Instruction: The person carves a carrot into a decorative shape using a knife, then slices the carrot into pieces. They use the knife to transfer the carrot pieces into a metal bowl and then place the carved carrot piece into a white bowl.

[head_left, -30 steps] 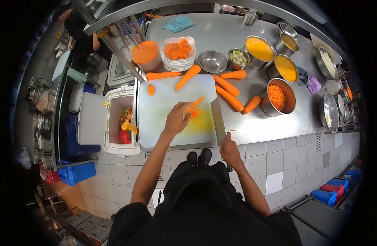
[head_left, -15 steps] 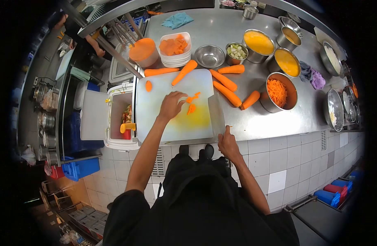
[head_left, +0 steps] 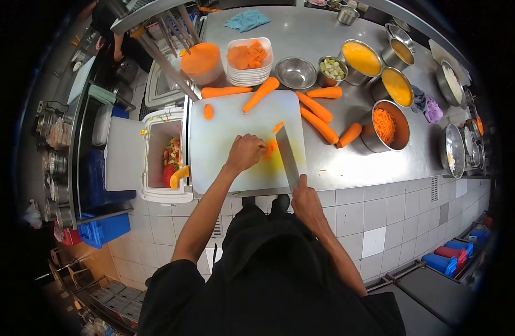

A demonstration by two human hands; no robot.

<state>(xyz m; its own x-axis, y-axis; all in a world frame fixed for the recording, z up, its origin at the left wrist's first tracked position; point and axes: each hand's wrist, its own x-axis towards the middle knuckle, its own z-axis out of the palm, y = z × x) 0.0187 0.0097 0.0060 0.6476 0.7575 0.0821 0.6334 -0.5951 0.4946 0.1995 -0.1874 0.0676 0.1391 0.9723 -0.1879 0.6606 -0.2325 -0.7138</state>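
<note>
On the white cutting board (head_left: 212, 162), my left hand (head_left: 247, 152) has its fingers bent together at the left side of some small carrot pieces (head_left: 272, 147). Whether it grips a piece is too small to tell. My right hand (head_left: 306, 199) is wrapped round the handle of a cleaver (head_left: 288, 156), whose blade stands steeply just right of the pieces. A carrot end (head_left: 208, 112) lies at the board's upper left, and a whole carrot (head_left: 261, 94) rests across its top edge. More carrots (head_left: 319, 126) lie to the right of the board.
Behind the board are stacked white containers with carrot slices (head_left: 249, 55), an orange-topped tub (head_left: 202, 60) and a steel bowl (head_left: 296, 73). A pot of shredded carrot (head_left: 385, 126) stands right. An open bin (head_left: 164, 154) is left. Another person (head_left: 118, 42) is at the upper left.
My left hand has moved slightly right and its fingers have drawn in at the carrot pieces. The cleaver has shifted left and turned onto its edge beside them. The view has shifted a little.
</note>
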